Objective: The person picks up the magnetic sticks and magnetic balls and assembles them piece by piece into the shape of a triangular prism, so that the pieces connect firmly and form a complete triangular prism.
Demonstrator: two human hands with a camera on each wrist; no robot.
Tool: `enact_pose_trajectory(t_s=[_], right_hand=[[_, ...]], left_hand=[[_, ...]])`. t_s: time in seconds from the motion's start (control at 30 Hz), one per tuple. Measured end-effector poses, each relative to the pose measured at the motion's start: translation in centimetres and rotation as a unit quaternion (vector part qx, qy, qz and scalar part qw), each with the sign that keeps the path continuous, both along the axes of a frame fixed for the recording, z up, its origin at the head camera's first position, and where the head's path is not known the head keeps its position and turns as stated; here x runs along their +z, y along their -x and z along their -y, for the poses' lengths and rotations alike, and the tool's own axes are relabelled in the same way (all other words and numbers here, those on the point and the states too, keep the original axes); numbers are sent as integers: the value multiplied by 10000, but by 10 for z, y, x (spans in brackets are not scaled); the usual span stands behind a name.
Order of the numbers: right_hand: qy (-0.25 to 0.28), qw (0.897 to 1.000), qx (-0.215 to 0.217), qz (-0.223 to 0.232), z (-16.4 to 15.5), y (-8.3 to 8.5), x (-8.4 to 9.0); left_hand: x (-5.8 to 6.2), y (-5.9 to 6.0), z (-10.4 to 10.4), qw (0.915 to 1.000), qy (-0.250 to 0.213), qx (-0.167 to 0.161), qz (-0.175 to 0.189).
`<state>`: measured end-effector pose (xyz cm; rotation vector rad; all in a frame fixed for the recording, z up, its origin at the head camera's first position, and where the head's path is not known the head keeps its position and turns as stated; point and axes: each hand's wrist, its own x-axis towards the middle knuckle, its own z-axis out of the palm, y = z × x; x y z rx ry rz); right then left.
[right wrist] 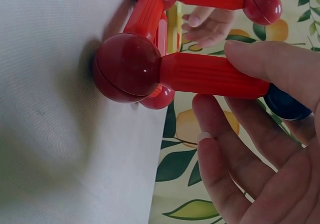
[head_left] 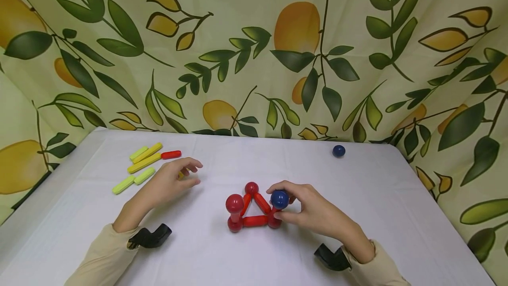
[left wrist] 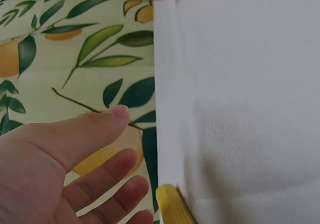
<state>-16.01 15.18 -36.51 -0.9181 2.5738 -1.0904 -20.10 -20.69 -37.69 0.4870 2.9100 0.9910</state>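
Note:
A triangle of red rods [head_left: 255, 221] and red balls [head_left: 251, 188] lies on the table. At its left corner a rod stands upright with a red ball [head_left: 235, 203] on top. From the right corner rises another red rod [right wrist: 212, 74], capped by a blue ball [head_left: 280, 199]. My right hand [head_left: 313, 208] pinches this rod just under the blue ball, thumb on one side and fingers on the other. My left hand [head_left: 172, 180] hovers left of the triangle, fingers relaxed and holding nothing. A yellow rod [left wrist: 174, 206] shows beyond its fingertips.
Yellow rods [head_left: 144, 162], pale green rods [head_left: 124, 185] and a loose red rod [head_left: 171, 155] lie at the back left. Another blue ball [head_left: 339, 151] sits near the back right edge. A leaf-patterned curtain [head_left: 238, 78] hangs behind the white-covered table [head_left: 198, 250].

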Motion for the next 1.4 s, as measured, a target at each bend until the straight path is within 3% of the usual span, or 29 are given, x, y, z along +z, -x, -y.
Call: enact_pose_trajectory(t_s=[0.33,0.67,1.03,1.4], right_hand=[[19,10000,-29,30,0,1,0],[52,10000,-31,48,0,0,-1],[83,9999,-41,89,0,0,-1],[43,9998,-183,85,0,-1,0]], left_hand=[[-8,6,13,9989,-13,385,-256],[-13,10,16,9968,306,680,296],[-7,4,9,9937,559,576,778],[5,-2,-9,9967,57,395,700]])
